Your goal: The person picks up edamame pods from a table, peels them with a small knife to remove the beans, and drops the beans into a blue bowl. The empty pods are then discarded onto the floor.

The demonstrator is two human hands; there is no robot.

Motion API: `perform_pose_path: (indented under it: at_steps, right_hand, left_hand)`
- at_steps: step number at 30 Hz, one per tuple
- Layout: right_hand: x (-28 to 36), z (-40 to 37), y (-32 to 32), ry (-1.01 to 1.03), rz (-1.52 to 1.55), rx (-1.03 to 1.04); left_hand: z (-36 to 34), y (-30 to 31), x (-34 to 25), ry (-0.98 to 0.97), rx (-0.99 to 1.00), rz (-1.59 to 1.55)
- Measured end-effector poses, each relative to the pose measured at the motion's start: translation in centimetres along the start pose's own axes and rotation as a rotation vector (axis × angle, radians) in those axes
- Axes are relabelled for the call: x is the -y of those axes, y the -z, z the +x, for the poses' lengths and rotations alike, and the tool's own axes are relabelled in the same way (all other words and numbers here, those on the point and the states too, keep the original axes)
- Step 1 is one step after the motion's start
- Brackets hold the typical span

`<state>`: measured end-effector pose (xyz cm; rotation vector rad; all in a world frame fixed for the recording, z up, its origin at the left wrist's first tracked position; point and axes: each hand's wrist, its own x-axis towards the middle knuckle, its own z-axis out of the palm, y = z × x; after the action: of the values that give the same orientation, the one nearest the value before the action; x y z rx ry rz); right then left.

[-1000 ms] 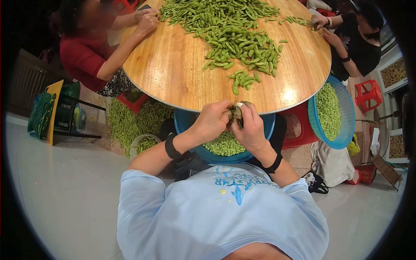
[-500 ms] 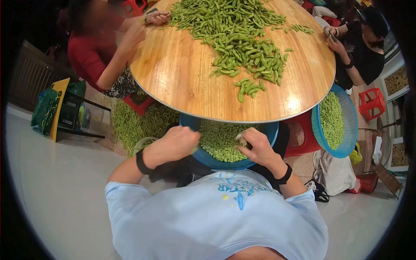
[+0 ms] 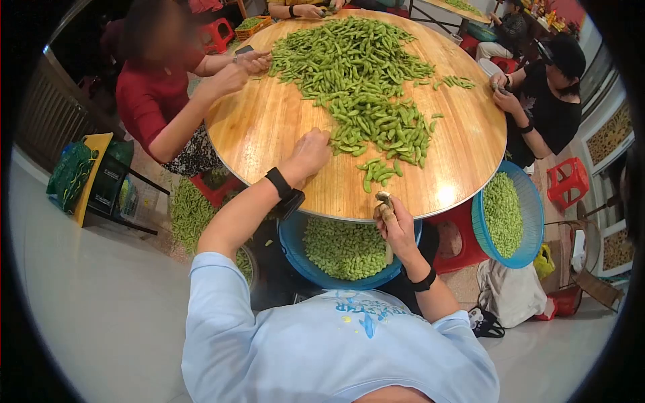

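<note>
My left hand (image 3: 312, 152) is over the wooden table, its fingertips at the left edge of the pile of green pods (image 3: 376, 111). Its fingers are mostly hidden behind the back of the hand. Near the table's front edge, my right hand (image 3: 398, 227) is closed around a small object with a pale tip that I cannot make out. Below it, partly under the table, is a blue basin (image 3: 293, 252) of shelled green beans (image 3: 346, 247). A few pods (image 3: 378, 173) lie apart from the pile, between my hands.
The round table (image 3: 269, 127) spans the front. A person in red (image 3: 151, 101) sits left, one in black (image 3: 554, 101) right; another's hands (image 3: 309, 11) show at the far edge. A blue basket (image 3: 534, 215) and red stool (image 3: 568, 183) stand right. Pods (image 3: 188, 215) cover floor at left.
My left hand has moved from above the basin, forward over the table to the pods. My right hand remains near the basin and the table edge. The view has shifted, showing more of the far side.
</note>
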<state>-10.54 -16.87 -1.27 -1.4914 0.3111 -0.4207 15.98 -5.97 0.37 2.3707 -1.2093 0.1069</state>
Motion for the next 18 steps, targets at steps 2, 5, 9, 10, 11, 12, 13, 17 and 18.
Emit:
perform_pose_path:
  at_steps: [2, 5, 9, 10, 11, 12, 13, 17, 18]
  right_hand:
    - [-0.2, -0.1, 0.1, 0.0, -0.003, -0.002]
    - [0.0, -0.2, 0.0, 0.006, 0.001, 0.036]
    - [1.2, 0.0, -0.7, -0.03, 0.206, 0.163]
    - [1.4, 0.1, -1.1, -0.035, 0.209, 0.152]
    - [1.6, 0.1, -1.6, -0.069, 0.29, 0.15]
    - [1.6, 0.1, -1.9, -0.105, 0.371, 0.146]
    - [1.4, 0.1, -2.0, -0.114, 0.408, 0.149]
    - [1.4, -0.5, -2.0, -0.151, 0.457, 0.205]
    - [1.2, -0.6, -2.0, -0.156, 0.476, 0.205]
  left_hand:
    - [0.1, -0.2, 0.2, -0.036, -0.062, 0.004]
    - [-0.2, -0.1, 1.5, 0.066, -0.089, -0.053]
    - [-3.8, 3.8, -3.5, 0.346, 0.246, -0.888]
    - [-5.0, 4.0, -4.9, 0.37, 0.321, -1.051]
    - [-6.0, 3.9, -6.1, 0.397, 0.398, -1.214]
    - [-6.8, 3.7, -7.1, 0.401, 0.413, -1.217]
    - [-7.7, 3.4, -7.9, 0.388, 0.445, -1.272]
    - [-8.9, 2.3, -8.7, 0.388, 0.481, -1.344]
    - [-9.0, 2.0, -8.8, 0.392, 0.463, -1.349]
